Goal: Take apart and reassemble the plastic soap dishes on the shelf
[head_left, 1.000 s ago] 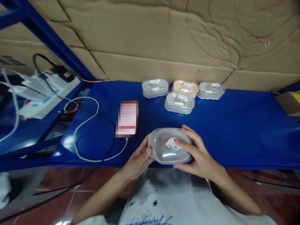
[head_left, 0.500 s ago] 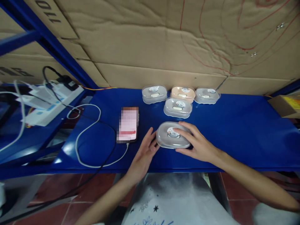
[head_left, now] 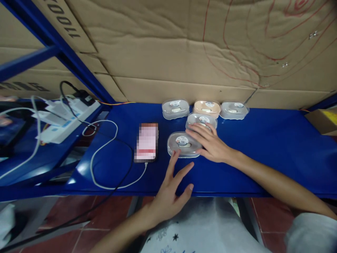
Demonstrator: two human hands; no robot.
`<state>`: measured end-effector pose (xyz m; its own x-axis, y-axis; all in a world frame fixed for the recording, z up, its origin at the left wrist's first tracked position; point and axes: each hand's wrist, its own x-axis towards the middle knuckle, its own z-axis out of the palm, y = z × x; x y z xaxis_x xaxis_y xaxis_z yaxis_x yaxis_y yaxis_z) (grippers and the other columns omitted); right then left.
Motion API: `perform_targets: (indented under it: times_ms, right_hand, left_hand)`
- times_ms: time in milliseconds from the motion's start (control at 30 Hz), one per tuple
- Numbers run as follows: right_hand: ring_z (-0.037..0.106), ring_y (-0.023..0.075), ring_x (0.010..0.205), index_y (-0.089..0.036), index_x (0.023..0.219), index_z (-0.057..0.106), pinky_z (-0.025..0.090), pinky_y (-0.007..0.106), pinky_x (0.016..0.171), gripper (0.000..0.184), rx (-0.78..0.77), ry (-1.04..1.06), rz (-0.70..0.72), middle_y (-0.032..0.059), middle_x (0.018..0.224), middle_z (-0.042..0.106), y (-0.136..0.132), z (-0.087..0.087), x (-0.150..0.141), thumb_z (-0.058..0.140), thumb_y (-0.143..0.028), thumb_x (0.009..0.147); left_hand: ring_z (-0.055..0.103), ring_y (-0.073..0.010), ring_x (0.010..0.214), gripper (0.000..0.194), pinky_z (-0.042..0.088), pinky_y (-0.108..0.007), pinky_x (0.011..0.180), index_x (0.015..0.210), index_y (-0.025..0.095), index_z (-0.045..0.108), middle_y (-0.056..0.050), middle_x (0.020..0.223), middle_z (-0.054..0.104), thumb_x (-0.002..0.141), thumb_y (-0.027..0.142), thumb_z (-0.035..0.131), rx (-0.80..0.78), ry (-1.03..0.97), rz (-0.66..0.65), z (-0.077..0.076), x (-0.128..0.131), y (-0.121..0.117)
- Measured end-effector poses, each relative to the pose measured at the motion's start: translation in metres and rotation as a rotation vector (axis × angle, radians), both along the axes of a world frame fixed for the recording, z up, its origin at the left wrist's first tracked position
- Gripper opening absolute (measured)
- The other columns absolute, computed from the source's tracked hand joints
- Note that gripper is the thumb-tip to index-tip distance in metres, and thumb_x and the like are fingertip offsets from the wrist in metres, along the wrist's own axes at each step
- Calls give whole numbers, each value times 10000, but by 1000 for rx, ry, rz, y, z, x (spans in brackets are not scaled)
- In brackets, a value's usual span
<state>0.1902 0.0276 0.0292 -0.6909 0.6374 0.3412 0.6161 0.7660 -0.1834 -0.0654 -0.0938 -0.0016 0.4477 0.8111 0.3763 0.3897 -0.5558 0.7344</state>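
Note:
A grey soap box with a clear lid and a round sticker point(head_left: 181, 146) rests on the blue shelf point(head_left: 258, 151). My left hand point(head_left: 171, 193) is open in front of it, fingers spread, one fingertip at or very near its front edge. Stretched over the right end of that box is my right hand point(head_left: 210, 142), also open. Its fingers reach across to a second grey soap box point(head_left: 196, 118) just behind and cover part of it; whether they touch it I cannot tell. Farther back stand a grey box point(head_left: 176, 109), a peach box point(head_left: 207, 109) and another grey box point(head_left: 234, 111).
To the left lies a phone point(head_left: 146, 142) with a blurred screen, on a white charging cable point(head_left: 92, 165). A white power strip point(head_left: 65, 123) full of plugs is at the far left. Cardboard point(head_left: 158, 52) backs the shelf; a small carton point(head_left: 321, 121) stands at the right.
The box that both hands held at the shelf's front now sits farther back, behind the left hand. Both hands have let go; the right has shifted toward the second grey box.

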Motion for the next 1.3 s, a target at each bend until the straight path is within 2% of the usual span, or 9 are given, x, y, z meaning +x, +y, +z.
perform_targets:
  times_ms: [300,433,500,600,833,933,1067,1167,1300]
  right_hand:
    - [449,278,1558,-257,1623,431,326,531,1284,535,34,8,-329,110,1651,526,31,8,82,328,-441,1132]
    - [397,401,1578,-172,1611,444,310,660,1257,597,81,-74,-606,207,1691,439,58,4,131,370,-455,1090]
    - [410,451,1557,-139,1594,458,315,713,1225,616,75,-104,-637,250,1661,463,62,-1,147,404,-458,1071]
    - [485,451,1495,-150,1560,495,356,692,1196,594,107,-130,-621,250,1596,535,49,-5,156,437,-477,1067]
    - [529,433,1446,-278,1466,562,382,668,1176,460,77,-91,-538,177,1448,624,-34,4,142,537,-487,1057]
    - [584,409,1385,-306,1423,579,442,642,1137,424,43,-59,-442,148,1375,631,-65,7,130,624,-458,1030]
    - [607,364,1357,-297,1429,566,443,613,1152,458,52,-46,-247,140,1338,635,-90,10,106,694,-392,999]
    - [597,356,1357,-251,1436,571,448,596,1129,491,58,-71,-114,147,1324,658,-101,11,83,699,-366,975]
    - [604,342,1318,-244,1452,589,446,573,1099,502,80,-94,-7,120,1319,697,-113,7,52,648,-337,962]
  left_hand:
    - [168,-378,1676,628,344,-670,1296,1622,301,423,-80,1827,86,1034,157,589,8,28,-54,4,0,1]
    - [162,-380,1676,610,351,-655,1298,1615,292,429,-82,1826,75,1038,163,579,25,66,-59,6,1,1]
    - [162,-388,1675,601,365,-660,1289,1616,288,420,-95,1825,63,1044,178,570,26,114,-59,7,4,2]
    - [157,-423,1669,612,376,-702,1264,1619,288,407,-128,1818,70,1038,198,578,51,218,-58,11,9,5]
    - [296,-432,1620,526,378,-735,1228,1553,261,471,-204,1757,254,1039,223,574,208,359,21,24,16,24]
    - [333,-427,1604,468,370,-719,1248,1503,229,527,-197,1717,343,1038,220,582,224,362,93,26,16,32]
    - [397,-409,1578,359,422,-657,1256,1381,166,631,-195,1672,433,1030,162,561,239,401,72,27,13,44]
    - [383,-383,1597,414,438,-613,1268,1374,131,638,-191,1695,420,1001,48,480,243,454,7,28,11,52]
    - [212,-346,1668,573,383,-592,1309,1486,119,544,-174,1780,275,958,-46,396,202,438,-109,31,12,59]
